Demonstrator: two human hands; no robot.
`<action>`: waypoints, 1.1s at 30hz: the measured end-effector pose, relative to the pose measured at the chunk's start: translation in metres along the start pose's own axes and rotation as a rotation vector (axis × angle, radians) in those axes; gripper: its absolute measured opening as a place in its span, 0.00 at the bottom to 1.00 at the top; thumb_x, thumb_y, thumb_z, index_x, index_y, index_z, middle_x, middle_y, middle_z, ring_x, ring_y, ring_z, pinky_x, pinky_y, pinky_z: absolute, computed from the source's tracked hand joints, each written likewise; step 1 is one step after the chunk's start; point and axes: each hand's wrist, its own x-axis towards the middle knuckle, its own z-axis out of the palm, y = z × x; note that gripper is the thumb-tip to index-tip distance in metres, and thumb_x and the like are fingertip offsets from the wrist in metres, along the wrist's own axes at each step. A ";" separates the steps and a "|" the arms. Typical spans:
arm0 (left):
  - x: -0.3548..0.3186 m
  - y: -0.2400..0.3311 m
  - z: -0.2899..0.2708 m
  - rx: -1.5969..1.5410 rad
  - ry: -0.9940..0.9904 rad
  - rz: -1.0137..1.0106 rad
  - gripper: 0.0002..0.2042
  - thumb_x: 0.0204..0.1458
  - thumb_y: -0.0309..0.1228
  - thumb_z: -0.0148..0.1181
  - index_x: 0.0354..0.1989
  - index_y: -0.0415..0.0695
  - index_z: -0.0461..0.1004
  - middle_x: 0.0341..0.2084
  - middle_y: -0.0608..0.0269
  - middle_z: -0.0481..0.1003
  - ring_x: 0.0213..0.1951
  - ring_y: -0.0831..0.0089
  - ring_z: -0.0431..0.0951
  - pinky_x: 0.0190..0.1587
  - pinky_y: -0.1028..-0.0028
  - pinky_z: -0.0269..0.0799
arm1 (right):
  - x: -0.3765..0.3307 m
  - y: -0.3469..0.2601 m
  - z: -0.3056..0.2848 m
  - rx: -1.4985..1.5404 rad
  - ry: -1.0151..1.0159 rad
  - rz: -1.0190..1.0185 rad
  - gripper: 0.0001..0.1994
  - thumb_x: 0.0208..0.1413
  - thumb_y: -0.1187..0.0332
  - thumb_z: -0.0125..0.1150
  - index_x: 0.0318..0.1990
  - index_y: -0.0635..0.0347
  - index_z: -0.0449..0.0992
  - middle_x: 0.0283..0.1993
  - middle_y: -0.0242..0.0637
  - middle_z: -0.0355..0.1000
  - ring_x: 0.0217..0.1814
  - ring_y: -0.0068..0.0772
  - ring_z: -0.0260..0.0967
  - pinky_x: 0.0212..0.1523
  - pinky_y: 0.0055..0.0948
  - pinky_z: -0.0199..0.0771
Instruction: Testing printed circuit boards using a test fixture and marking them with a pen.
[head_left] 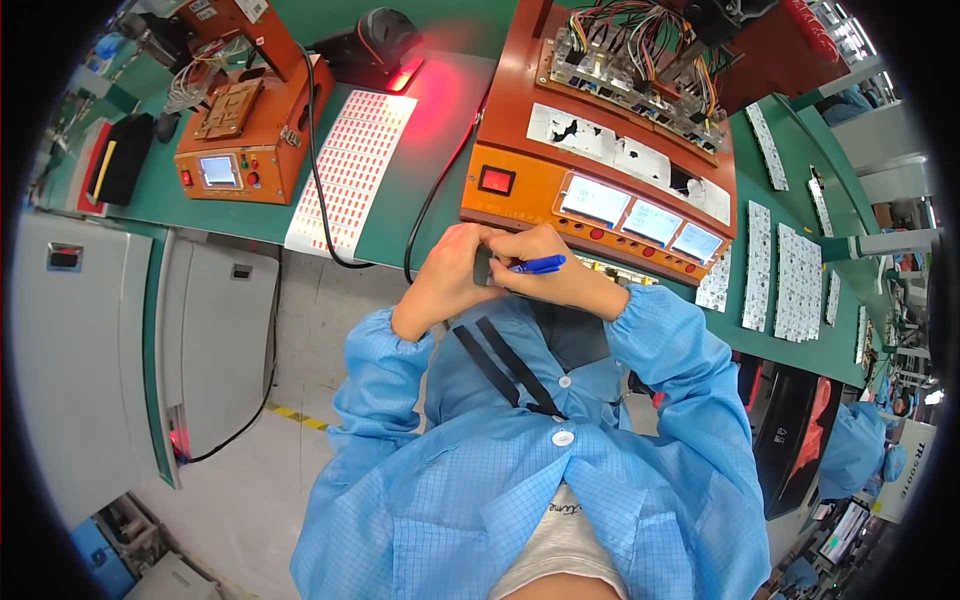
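Both hands meet close to my chest, just in front of the orange tester (600, 150) on the green surface (400, 200). My left hand (450, 275) curls its fingers around a small dark part (483, 268), steadying it for the pen, I judge. My right hand (555, 275) pinches a blue pen (535, 265), tip toward that part. White label sheets (352, 165) lie off to my left, within reach.

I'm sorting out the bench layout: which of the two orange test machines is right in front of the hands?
The larger orange machine on the right, with three lit screens and a wired fixture on top. The smaller orange machine, with one small screen, sits far left.
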 end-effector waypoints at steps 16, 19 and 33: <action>0.003 0.003 -0.004 0.041 -0.027 0.083 0.28 0.26 0.26 0.75 0.36 0.43 0.62 0.43 0.61 0.75 0.45 0.56 0.72 0.48 0.65 0.67 | -0.031 -0.013 -0.043 -0.024 0.097 0.103 0.14 0.47 0.73 0.58 0.17 0.64 0.59 0.14 0.38 0.53 0.15 0.29 0.51 0.18 0.29 0.52; 0.004 0.004 -0.004 0.077 -0.052 0.073 0.29 0.25 0.25 0.75 0.35 0.43 0.61 0.45 0.59 0.76 0.46 0.57 0.73 0.50 0.67 0.67 | -0.042 -0.011 -0.046 -0.053 0.080 0.138 0.14 0.47 0.74 0.58 0.17 0.64 0.59 0.14 0.39 0.53 0.14 0.29 0.51 0.18 0.29 0.52; 0.005 0.007 -0.003 0.094 -0.042 0.079 0.28 0.26 0.25 0.76 0.35 0.44 0.62 0.46 0.61 0.76 0.45 0.60 0.72 0.50 0.68 0.67 | -0.058 -0.008 -0.049 -0.089 0.013 0.185 0.08 0.44 0.73 0.55 0.19 0.64 0.64 0.13 0.41 0.57 0.13 0.29 0.55 0.17 0.28 0.55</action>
